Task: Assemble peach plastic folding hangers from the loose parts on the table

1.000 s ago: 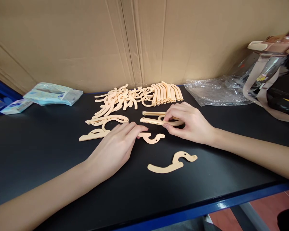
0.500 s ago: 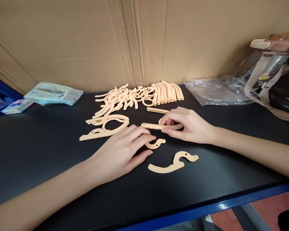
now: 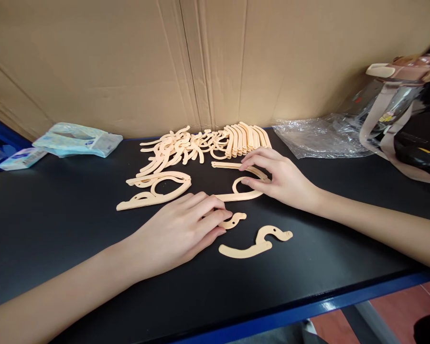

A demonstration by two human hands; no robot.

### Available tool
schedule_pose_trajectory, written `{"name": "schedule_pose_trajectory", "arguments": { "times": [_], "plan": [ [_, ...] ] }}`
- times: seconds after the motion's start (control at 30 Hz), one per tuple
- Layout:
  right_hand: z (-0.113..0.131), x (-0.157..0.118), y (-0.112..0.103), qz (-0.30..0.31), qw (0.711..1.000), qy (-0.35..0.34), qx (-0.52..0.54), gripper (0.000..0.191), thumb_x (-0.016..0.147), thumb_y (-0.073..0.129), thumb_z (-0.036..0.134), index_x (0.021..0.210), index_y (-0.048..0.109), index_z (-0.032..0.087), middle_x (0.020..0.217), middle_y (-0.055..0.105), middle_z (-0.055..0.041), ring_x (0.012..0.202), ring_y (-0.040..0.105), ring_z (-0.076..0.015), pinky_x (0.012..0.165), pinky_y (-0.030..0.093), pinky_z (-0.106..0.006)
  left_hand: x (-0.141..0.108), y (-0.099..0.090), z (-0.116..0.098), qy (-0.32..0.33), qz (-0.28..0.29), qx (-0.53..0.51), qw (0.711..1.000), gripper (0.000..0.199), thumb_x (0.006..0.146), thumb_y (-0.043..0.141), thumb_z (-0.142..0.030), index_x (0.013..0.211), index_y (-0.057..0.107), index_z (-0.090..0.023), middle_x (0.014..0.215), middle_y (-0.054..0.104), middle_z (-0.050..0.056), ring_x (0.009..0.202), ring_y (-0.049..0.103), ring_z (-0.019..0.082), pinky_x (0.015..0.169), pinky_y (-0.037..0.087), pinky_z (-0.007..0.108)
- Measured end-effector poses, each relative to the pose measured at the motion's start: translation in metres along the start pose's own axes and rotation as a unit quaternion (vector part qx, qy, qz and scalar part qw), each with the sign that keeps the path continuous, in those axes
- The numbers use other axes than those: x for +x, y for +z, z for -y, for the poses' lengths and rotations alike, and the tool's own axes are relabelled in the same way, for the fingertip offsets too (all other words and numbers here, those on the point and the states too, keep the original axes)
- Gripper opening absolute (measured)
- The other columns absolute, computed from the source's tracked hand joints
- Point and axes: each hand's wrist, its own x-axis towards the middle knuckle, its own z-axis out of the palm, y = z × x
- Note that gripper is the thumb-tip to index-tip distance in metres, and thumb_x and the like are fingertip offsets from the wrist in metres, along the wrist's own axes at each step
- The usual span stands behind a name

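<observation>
Several flat beige plastic pieces lie on a black tabletop [image 3: 57, 229]. My left hand [image 3: 179, 229] lies fingers down over a small S-shaped piece [image 3: 235, 220], gripping its left end. My right hand [image 3: 279, 179] pinches a curved hook-shaped piece [image 3: 241, 193] that lies flat on the table, with a straight strip [image 3: 225, 165] just behind it. Another S-shaped piece [image 3: 254, 243] lies loose in front of both hands. A pile of the same pieces [image 3: 200, 143] sits at the back.
Two larger beige pieces [image 3: 154, 188] lie left of my left hand. Tissue packs [image 3: 77, 139] are at the back left, a clear plastic bag [image 3: 318, 136] and a bottle with a strap [image 3: 394, 100] at the back right. A cardboard wall [image 3: 215, 62] stands behind. The blue table edge [image 3: 308, 310] runs in front.
My right hand laid its curved piece flat from an on-edge tilt and shifted slightly back. My left hand slid right and closed over the small S-shaped piece, pulling it nearer.
</observation>
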Motion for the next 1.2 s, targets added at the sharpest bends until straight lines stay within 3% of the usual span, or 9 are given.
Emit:
{"name": "schedule_pose_trajectory", "arguments": {
  "times": [0.07, 0.17, 0.27, 0.37, 0.5, 0.67, 0.83, 1.03, 1.2],
  "plan": [
    [-0.004, 0.001, 0.002, 0.022, 0.999, 0.026, 0.009, 0.022, 0.084, 0.065, 0.026, 0.105, 0.064, 0.020, 0.112, 0.064, -0.0067, 0.107, 0.059, -0.0222, 0.093, 0.046, -0.038, 0.000, 0.001, 0.000, 0.000, 0.002, -0.001, 1.000, 0.019, 0.098, 0.047, -0.022, 0.107, 0.063, -0.015, 0.105, 0.065, 0.005, 0.090, 0.059, 0.018, 0.080, 0.047, 0.032],
    [-0.006, 0.001, 0.002, 0.032, 0.997, 0.050, 0.043, 0.017, 0.085, 0.058, 0.016, 0.100, 0.064, 0.020, 0.101, 0.069, -0.0032, 0.091, 0.064, -0.0172, 0.080, 0.049, -0.031, -0.001, 0.000, -0.001, -0.009, 0.000, -0.007, 1.000, 0.020, 0.098, 0.047, -0.023, 0.107, 0.064, -0.017, 0.106, 0.065, 0.005, 0.093, 0.059, 0.019, 0.082, 0.047, 0.033],
    [-0.007, 0.000, 0.002, 0.030, 0.997, 0.050, 0.047, 0.016, 0.083, 0.054, 0.010, 0.093, 0.064, 0.019, 0.091, 0.068, -0.0011, 0.079, 0.062, -0.0137, 0.068, 0.047, -0.026, -0.003, 0.000, -0.002, -0.032, -0.016, -0.016, 0.999, 0.018, 0.097, 0.049, -0.023, 0.105, 0.065, -0.020, 0.123, 0.060, 0.008, 0.114, 0.054, 0.022, 0.095, 0.044, 0.037],
    [-0.006, -0.002, 0.002, 0.031, 0.999, 0.037, 0.025, 0.014, 0.083, 0.054, 0.009, 0.090, 0.062, 0.019, 0.089, 0.066, -0.0011, 0.079, 0.060, -0.0137, 0.065, 0.044, -0.025, -0.004, 0.001, -0.003, -0.050, -0.008, -0.037, 0.998, 0.019, 0.097, 0.049, -0.024, 0.108, 0.063, -0.020, 0.135, 0.053, 0.009, 0.125, 0.049, 0.023, 0.103, 0.040, 0.039],
    [-0.006, -0.002, 0.002, 0.033, 0.999, 0.035, 0.004, 0.015, 0.085, 0.051, 0.007, 0.086, 0.060, 0.019, 0.092, 0.066, -0.0022, 0.084, 0.059, -0.0153, 0.070, 0.044, -0.027, -0.004, 0.002, -0.001, -0.037, 0.000, -0.043, 0.998, 0.019, 0.097, 0.049, -0.024, 0.111, 0.061, -0.021, 0.128, 0.060, 0.007, 0.115, 0.055, 0.020, 0.100, 0.041, 0.039],
    [-0.007, -0.001, 0.002, 0.040, 0.999, 0.022, -0.008, 0.019, 0.087, 0.048, 0.007, 0.084, 0.062, 0.019, 0.099, 0.067, -0.0045, 0.093, 0.061, -0.0185, 0.081, 0.045, -0.032, -0.001, 0.001, 0.000, -0.018, -0.001, -0.012, 1.000, 0.014, 0.097, 0.048, -0.022, 0.099, 0.062, -0.019, 0.125, 0.063, 0.005, 0.100, 0.059, 0.020, 0.094, 0.043, 0.038],
    [-0.008, 0.000, 0.002, 0.037, 0.998, 0.016, -0.039, 0.020, 0.088, 0.048, 0.006, 0.083, 0.063, 0.019, 0.099, 0.068, -0.0040, 0.096, 0.061, -0.0196, 0.086, 0.041, -0.035, 0.001, 0.000, -0.002, -0.028, -0.023, -0.038, 0.999, 0.010, 0.093, 0.049, -0.016, 0.088, 0.058, -0.018, 0.120, 0.064, 0.006, 0.105, 0.057, 0.019, 0.097, 0.039, 0.038],
    [-0.012, 0.000, 0.003, 0.034, 0.997, 0.023, -0.058, 0.023, 0.089, 0.048, 0.007, 0.082, 0.065, 0.021, 0.101, 0.069, -0.0020, 0.100, 0.061, -0.0198, 0.093, 0.035, -0.039, -0.001, -0.001, 0.001, -0.091, -0.058, -0.028, 0.994, 0.008, 0.085, 0.047, -0.015, 0.080, 0.051, -0.019, 0.084, 0.062, 0.002, 0.075, 0.053, 0.016, 0.071, 0.039, 0.031],
    [-0.013, 0.000, 0.003, 0.034, 0.999, 0.013, -0.038, 0.023, 0.090, 0.047, 0.007, 0.086, 0.064, 0.021, 0.103, 0.069, -0.0033, 0.100, 0.061, -0.0200, 0.091, 0.039, -0.038, -0.005, 0.002, 0.006, -0.122, -0.046, -0.009, 0.991, 0.016, 0.094, 0.040, -0.020, 0.079, 0.046, -0.020, 0.066, 0.051, -0.003, 0.057, 0.044, 0.013, 0.059, 0.034, 0.027]
  ]
}}
